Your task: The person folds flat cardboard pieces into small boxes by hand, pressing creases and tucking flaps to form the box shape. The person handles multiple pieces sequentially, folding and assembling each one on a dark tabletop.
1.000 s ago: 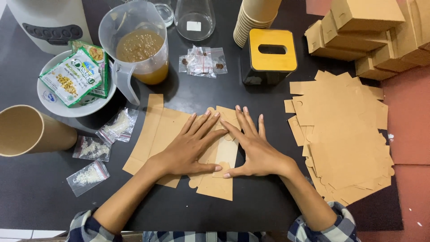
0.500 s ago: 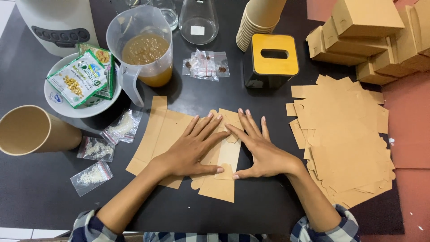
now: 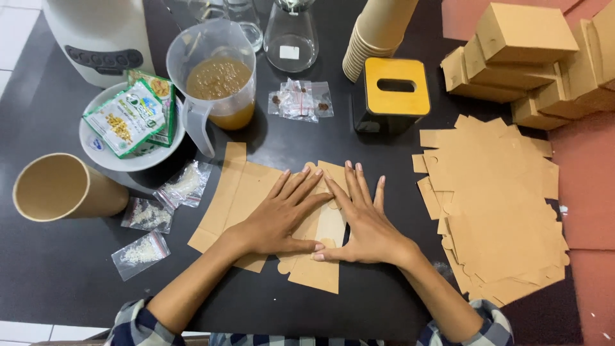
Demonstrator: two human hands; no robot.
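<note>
We see both hands pressed flat on a brown cardboard box blank (image 3: 253, 192) that lies on the black table (image 3: 57, 269), just in front of the person and near the middle of the view. The left hand (image 3: 282, 218) rests palm down with its fingers spread and stretched out, pointing up and to the right; the right hand (image 3: 362, 221) lies beside it, also palm down, fingers straight and fanned, pointing up and slightly left. Neither hand grips anything: the fingers are extended and pushing down on the card, and the two thumbs nearly meet at the lower edge of a folded flap. The blank's long axis runs across the table from the upper left to the lower right, slightly tilted, with its narrow strip end pointing toward a clear pitcher (image 3: 214, 80) of brownish liquid and its tabbed end pointing toward the person. Well to the right lies a loose pile of flat blanks (image 3: 500, 211), and behind it a stack of assembled boxes (image 3: 525, 51). To the left stand a paper cup (image 3: 54, 189) on its side, small clear sachets (image 3: 147, 214), and a plate (image 3: 102, 150) holding green packets.
</note>
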